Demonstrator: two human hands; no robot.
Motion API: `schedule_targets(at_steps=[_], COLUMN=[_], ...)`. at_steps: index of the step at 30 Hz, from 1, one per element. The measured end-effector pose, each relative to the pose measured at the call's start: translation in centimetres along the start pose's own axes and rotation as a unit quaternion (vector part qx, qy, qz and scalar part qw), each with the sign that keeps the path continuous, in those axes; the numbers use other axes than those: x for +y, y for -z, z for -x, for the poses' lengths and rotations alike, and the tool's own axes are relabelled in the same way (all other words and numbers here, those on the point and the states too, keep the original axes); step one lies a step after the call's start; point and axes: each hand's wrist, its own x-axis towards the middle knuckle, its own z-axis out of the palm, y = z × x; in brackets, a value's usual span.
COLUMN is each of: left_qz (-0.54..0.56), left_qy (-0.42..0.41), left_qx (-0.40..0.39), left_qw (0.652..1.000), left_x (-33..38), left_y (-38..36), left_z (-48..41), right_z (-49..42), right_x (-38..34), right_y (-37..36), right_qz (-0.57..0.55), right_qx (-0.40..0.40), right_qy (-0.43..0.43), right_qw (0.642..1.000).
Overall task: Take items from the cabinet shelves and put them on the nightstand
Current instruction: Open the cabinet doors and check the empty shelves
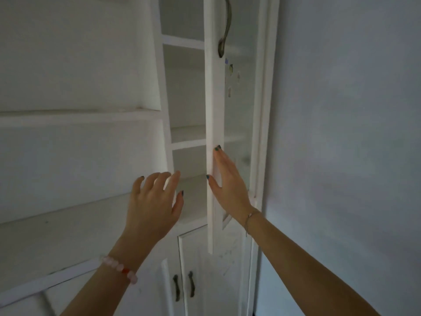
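A tall white cabinet point(184, 92) stands in front of me with its glass door point(214, 106) swung out edge-on. My right hand point(227, 179) lies flat on the door, thumb hooked round its edge. My left hand point(155, 201) hovers with spread fingers in front of the lowest visible shelf point(193, 199), holding nothing. The shelves I can see through the opening show no items. A dark curved handle point(225, 28) runs down the door near the top. No nightstand is in view.
Wide open white shelves point(79, 117) stretch to the left. Below sit two lower cabinet doors with dark handles point(184, 288). A plain wall point(341, 133) fills the right side. Small stickers point(231, 69) dot the door glass.
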Motion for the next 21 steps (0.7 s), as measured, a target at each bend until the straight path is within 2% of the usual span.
schedule_targets(at_steps=[3, 8, 17, 21], left_qz=[-0.013, -0.041, -0.061, -0.067], left_qy=[0.025, 0.049, 0.057, 0.066], left_qx=[-0.008, -0.011, -0.003, -0.004], left_qw=[1.000, 0.998, 0.996, 0.996], left_x=[-1.7, -3.7, -4.8, -5.4], left_y=[0.4, 0.5, -0.8, -1.4], left_z=[0.8, 1.8, 2.0, 2.0], right_z=[-2.1, -4.6, -7.4, -7.5], right_x=[0.1, 0.5, 1.3, 1.4], right_y=[-3.1, -6.6, -8.4, -9.8], right_qz=[0.053, 0.114, 0.174, 0.215], right_qx=[-0.089, -0.163, -0.229, -0.198], right_qy=[0.024, 0.028, 0.048, 0.051], right_qw=[0.994, 0.980, 0.957, 0.955])
